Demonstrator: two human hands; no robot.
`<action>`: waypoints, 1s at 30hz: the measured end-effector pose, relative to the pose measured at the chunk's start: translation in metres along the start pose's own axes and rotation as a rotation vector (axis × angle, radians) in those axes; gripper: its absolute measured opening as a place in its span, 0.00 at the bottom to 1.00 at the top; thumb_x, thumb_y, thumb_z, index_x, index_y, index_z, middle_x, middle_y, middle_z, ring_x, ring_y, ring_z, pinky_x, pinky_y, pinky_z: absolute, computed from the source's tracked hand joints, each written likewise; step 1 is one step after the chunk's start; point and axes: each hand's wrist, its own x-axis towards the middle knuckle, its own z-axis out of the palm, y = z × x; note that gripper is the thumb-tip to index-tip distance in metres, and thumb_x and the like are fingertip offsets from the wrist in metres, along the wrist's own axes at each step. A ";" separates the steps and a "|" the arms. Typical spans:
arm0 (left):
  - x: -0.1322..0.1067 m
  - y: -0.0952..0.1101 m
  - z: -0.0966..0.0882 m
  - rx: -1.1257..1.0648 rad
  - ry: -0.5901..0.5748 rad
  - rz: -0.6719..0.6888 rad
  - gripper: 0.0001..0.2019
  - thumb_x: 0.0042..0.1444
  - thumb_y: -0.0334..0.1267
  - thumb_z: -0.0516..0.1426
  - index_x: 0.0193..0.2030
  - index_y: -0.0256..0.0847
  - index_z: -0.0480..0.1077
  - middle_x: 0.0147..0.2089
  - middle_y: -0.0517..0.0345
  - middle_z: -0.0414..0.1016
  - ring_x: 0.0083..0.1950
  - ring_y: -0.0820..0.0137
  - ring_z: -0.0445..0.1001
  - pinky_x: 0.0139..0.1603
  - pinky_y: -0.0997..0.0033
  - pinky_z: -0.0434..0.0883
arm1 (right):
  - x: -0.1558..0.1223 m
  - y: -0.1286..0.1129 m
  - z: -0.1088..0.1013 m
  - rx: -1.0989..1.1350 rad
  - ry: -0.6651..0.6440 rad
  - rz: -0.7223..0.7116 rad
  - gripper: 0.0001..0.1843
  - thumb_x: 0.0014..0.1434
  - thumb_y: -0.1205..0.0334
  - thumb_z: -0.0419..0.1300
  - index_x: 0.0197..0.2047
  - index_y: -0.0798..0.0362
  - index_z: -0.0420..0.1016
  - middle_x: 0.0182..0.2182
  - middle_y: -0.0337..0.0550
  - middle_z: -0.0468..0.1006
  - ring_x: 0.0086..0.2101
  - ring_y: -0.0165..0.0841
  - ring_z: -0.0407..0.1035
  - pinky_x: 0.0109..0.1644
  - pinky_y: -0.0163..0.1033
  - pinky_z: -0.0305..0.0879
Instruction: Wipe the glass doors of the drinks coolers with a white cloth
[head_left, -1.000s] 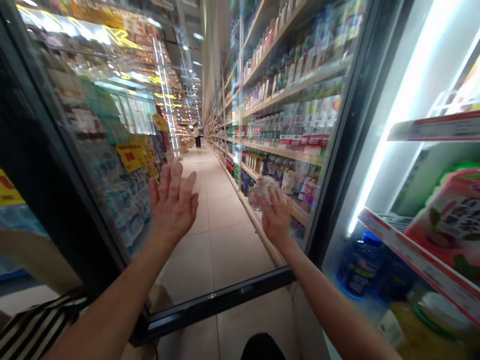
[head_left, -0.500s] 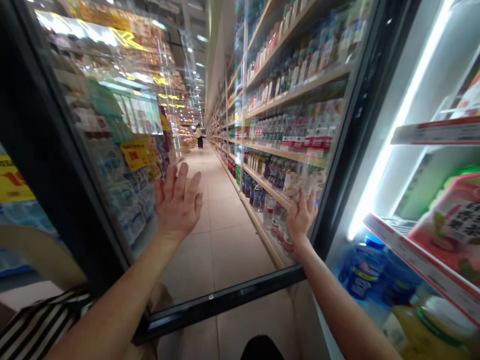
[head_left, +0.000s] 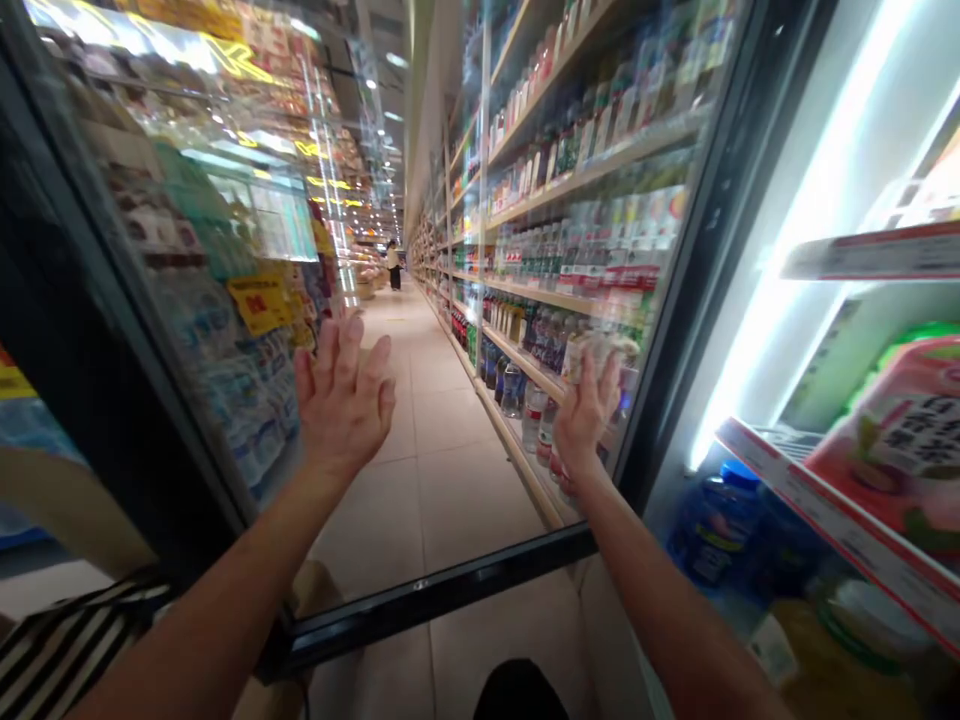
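Observation:
A glass door [head_left: 450,578] with a black frame stands in front of me, beside a lit refrigerated cabinet [head_left: 750,290]. My left hand [head_left: 346,400] is raised before the left half of the pane, fingers stretched and a little apart, palm turned to the glass. On the pane's right side, near the black upright, my right hand [head_left: 587,410] also has its fingers extended. Both hands appear to lie flat against the glass, though contact is hard to make out. Neither one grasps anything.
Through the pane, an aisle floor [head_left: 416,420] runs away between shelves of bottles [head_left: 592,260] and stacked packs of water [head_left: 247,420]. A distant person [head_left: 394,265] stands there. Inside the cabinet are a pink package [head_left: 907,440], a blue bottle [head_left: 709,520] and a green-rimmed jar [head_left: 862,640].
Both hands have shifted slightly left and up in view, still spread at the pane. The door frame also appears a little farther left.

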 end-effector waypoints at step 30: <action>-0.002 -0.005 0.003 -0.019 -0.035 -0.036 0.27 0.57 0.36 0.53 0.64 0.47 0.55 0.68 0.48 0.53 0.71 0.61 0.42 0.68 0.46 0.43 | 0.003 -0.044 0.004 0.062 -0.236 -0.554 0.31 0.57 0.67 0.50 0.63 0.37 0.56 0.64 0.38 0.57 0.65 0.38 0.45 0.67 0.56 0.37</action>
